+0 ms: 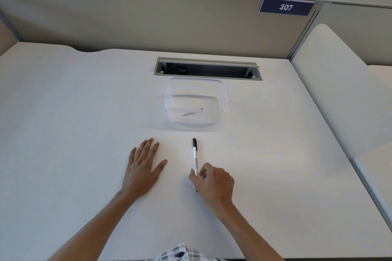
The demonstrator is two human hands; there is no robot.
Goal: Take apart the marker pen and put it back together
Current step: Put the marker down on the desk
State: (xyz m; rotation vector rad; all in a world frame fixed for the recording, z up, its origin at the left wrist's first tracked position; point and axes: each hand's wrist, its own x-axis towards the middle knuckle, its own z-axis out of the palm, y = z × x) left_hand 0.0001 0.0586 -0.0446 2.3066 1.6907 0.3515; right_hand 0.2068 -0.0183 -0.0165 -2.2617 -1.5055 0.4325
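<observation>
A white marker pen [195, 155] with a black cap at its far end lies on the white desk, pointing away from me. My right hand [214, 182] pinches the pen's near part between thumb and fingers; the near end shows black below the hand. My left hand [142, 165] rests flat on the desk to the left of the pen, fingers spread, holding nothing.
A clear plastic box [196, 101] stands just beyond the pen, with a thin dark item inside. Behind it is an open cable slot [207, 69] in the desk [74, 112]. A grey partition [127, 17] closes off the back.
</observation>
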